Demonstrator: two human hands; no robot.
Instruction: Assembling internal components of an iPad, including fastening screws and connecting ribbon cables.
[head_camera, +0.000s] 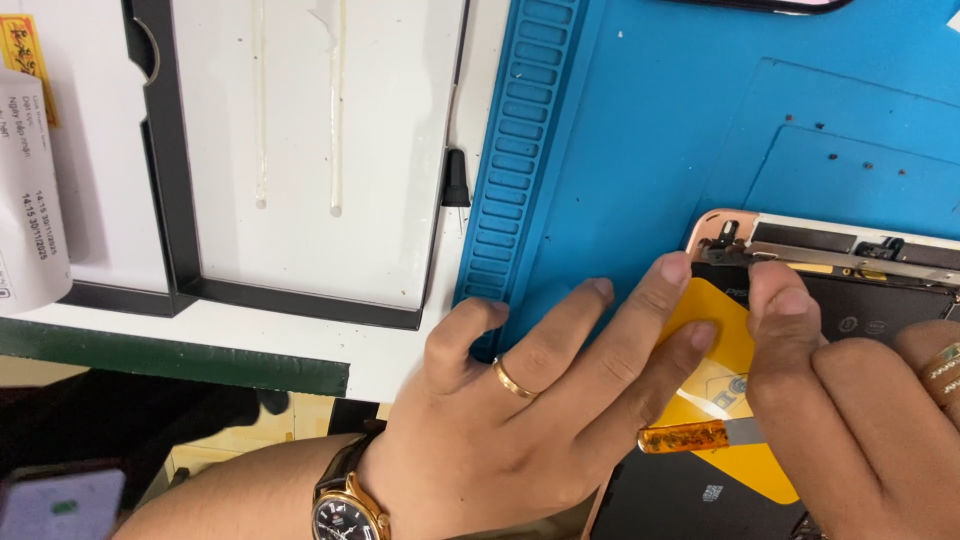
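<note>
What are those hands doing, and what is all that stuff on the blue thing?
This one picture comes from a camera worn on a person's head, looking down at their own two hands. The left hand, with a gold ring and a wristwatch, presses a yellow plastic card onto an opened tablet, whose inner parts show. The right hand pinches the tablet's top edge. An amber-handled pry tool lies across the card. Everything rests on a blue work mat. Beside it lies a black frame.

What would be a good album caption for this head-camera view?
Two bare hands, left hand and right hand, press on an opened tablet over a yellow plastic card on a blue repair mat.
</note>
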